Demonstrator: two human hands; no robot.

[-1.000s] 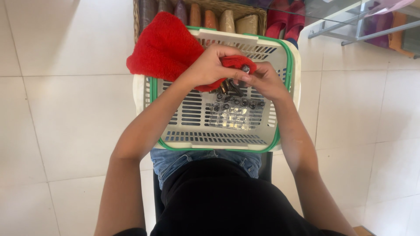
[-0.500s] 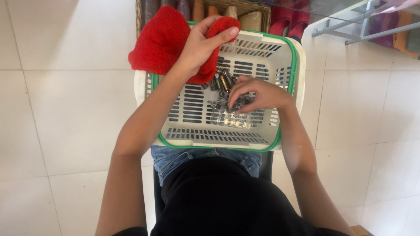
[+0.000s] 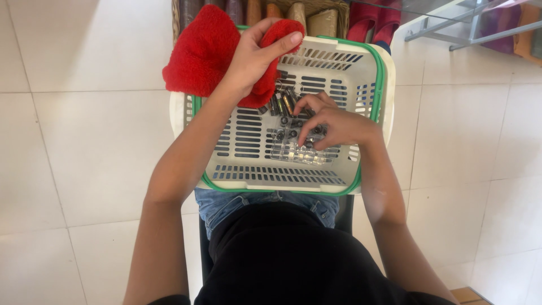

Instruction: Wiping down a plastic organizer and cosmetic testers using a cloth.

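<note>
Left hand (image 3: 248, 56) has a closed grip on the red cloth (image 3: 206, 48), bunched over the basket's (image 3: 372, 62) far-left corner, thumb pressed across the fold. Right hand (image 3: 333, 124) is inside the basket near its centre, fingers curled down onto a clear plastic tray (image 3: 293, 149) of small dark vials (image 3: 285, 104); whether that grip has pinched one, cannot tell. Vials lie just under and beside the right fingertips, just below the cloth. Basket rests on the person's lap, above white floor tiles (image 3: 84, 141).
</note>
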